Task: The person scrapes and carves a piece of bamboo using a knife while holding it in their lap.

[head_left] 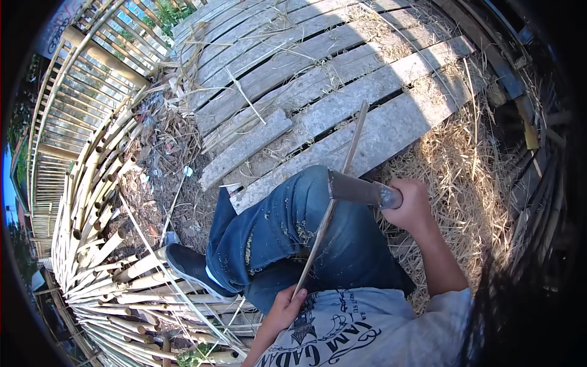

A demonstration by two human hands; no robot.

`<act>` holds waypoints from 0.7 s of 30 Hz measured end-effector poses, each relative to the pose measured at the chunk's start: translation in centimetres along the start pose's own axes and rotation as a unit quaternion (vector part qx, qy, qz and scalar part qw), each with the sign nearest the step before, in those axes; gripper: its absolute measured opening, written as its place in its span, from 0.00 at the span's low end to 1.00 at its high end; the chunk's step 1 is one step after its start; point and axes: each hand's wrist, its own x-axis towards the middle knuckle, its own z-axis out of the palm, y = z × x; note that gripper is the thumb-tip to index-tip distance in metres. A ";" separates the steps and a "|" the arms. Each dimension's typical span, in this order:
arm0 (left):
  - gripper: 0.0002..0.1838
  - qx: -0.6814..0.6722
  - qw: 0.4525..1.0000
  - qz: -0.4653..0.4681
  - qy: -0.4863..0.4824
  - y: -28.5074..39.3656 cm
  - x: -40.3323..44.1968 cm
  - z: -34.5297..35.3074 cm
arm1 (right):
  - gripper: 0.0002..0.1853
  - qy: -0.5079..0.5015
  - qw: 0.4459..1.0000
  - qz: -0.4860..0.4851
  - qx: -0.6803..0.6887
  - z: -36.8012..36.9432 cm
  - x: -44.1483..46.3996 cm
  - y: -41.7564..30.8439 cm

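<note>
My left hand (285, 311), low in the head view near my shirt, is closed around the lower end of a thin bamboo strip (320, 236). The strip slants up across my jeans, and its far end lies over the planks. In my right hand (411, 205) is the handle of a short, broad-bladed machete (356, 189). Its blade points left above my raised knee and crosses the strip, hiding part of it. Whether the edge cuts into the strip or only rests against it, I cannot tell.
A weathered plank platform (391, 131) lies ahead, with a loose board (247, 150) on it. Bamboo shavings (452, 183) cover the ground at right. Cut bamboo poles (92, 202) are stacked at left, beside a bamboo fence (116, 58). My shoe (195, 269) is by the poles.
</note>
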 end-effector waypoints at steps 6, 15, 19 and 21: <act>0.13 0.176 0.980 0.053 0.078 2.4 -0.6 1.3 | 0.10 -0.068 0.994 0.023 -0.084 0.2 1.1 -0.3; 0.12 0.216 0.960 0.093 0.153 2.1 -1.0 2.6 | 0.12 -0.068 0.971 0.178 -0.144 -2.5 6.7 1.9; 0.09 0.213 0.957 0.140 0.136 -1.5 -1.1 1.6 | 0.14 0.100 0.915 0.280 -0.273 -8.1 8.9 7.7; 0.09 0.179 0.967 0.137 0.116 -1.1 -1.1 1.6 | 0.13 0.097 0.941 0.250 -0.206 -8.2 7.4 5.9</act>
